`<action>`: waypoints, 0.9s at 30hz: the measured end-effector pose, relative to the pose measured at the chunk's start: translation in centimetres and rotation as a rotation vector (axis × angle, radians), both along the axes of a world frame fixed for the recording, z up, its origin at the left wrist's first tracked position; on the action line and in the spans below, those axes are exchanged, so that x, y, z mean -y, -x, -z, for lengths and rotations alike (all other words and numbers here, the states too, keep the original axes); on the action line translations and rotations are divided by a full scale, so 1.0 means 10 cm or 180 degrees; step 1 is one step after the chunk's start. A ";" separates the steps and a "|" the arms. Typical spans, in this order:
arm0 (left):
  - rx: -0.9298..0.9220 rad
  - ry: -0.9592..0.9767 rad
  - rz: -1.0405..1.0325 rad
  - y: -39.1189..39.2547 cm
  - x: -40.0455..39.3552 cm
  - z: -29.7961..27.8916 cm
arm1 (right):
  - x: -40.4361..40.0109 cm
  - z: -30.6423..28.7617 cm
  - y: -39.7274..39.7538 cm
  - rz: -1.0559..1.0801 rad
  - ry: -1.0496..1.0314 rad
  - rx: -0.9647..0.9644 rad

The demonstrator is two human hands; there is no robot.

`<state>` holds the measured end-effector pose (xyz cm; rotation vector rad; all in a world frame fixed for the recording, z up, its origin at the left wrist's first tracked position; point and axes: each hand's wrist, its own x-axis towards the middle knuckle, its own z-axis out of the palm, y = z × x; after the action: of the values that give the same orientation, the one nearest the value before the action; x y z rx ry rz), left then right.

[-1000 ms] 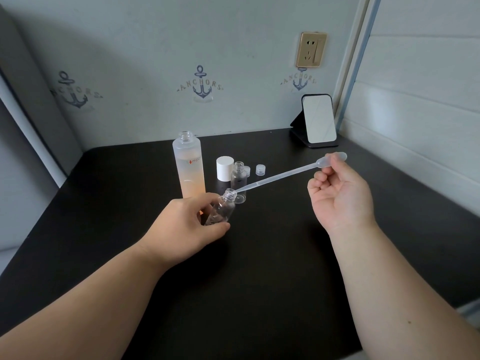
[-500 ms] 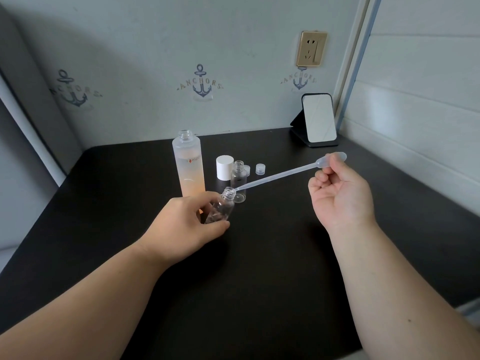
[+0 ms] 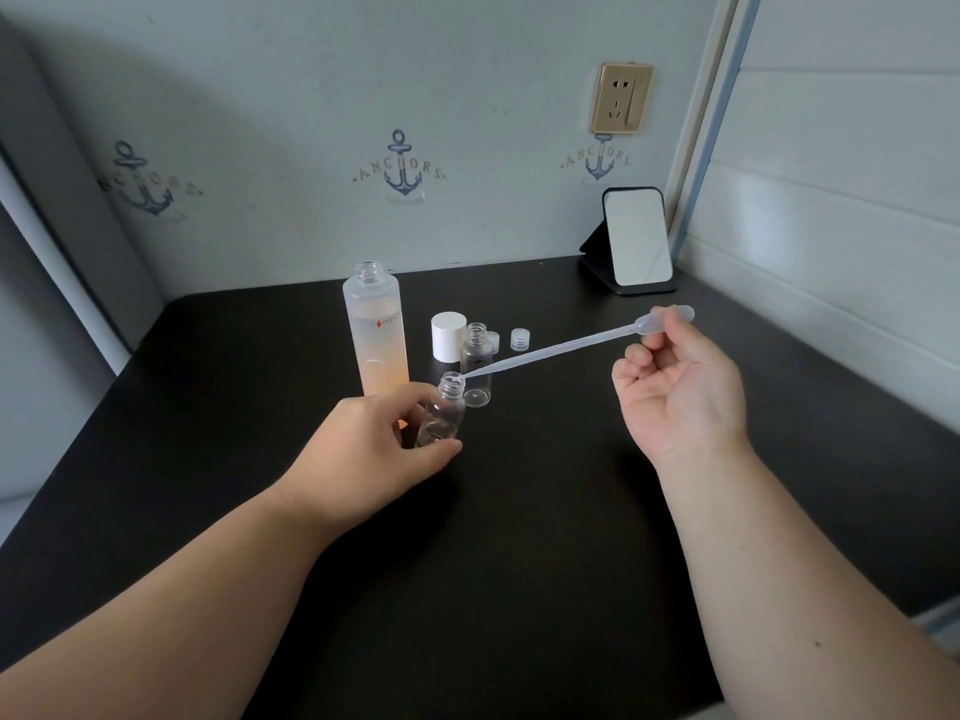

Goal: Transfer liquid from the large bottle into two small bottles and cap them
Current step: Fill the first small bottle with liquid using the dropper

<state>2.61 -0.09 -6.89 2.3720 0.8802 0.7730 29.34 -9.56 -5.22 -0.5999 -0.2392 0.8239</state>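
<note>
Your left hand (image 3: 382,441) is gripping a clear small bottle (image 3: 442,414), thumb and fingers curled round its body, tilting its open neck toward the right above the black table (image 3: 519,511). Your right hand (image 3: 680,392) is pinching the bulb of a translucent pipette (image 3: 550,350), whose tip is sitting at the bottle's mouth; whether it is actually inside is hard to tell. Behind are standing the uncapped large bottle (image 3: 376,335), holding peach liquid, a white cap (image 3: 448,336), a second small bottle (image 3: 477,366) and two small clear caps (image 3: 520,339). A mirror (image 3: 636,240) is leaning near the anchor-printed wall (image 3: 400,166).
</note>
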 end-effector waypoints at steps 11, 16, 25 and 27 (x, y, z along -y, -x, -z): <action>-0.0151 0.0212 0.0005 -0.02 0.00 -0.01 | 0.01 -0.01 0.00 -0.0101 -0.0034 -0.0031; -0.0238 0.0153 0.0015 -0.02 0.00 -0.03 | 0.00 -0.01 0.01 -0.0144 -0.0029 -0.0015; 0.0798 0.0224 -0.0106 0.05 0.03 -0.03 | 0.01 -0.02 0.02 -0.0158 -0.0049 -0.0035; 0.1360 0.0230 -0.0324 0.08 0.05 -0.05 | 0.02 -0.03 0.03 -0.0154 -0.0043 -0.0052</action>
<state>1.86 -0.57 -6.38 2.0000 0.8304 1.2095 29.04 -9.72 -4.92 -0.5764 -0.2451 0.8729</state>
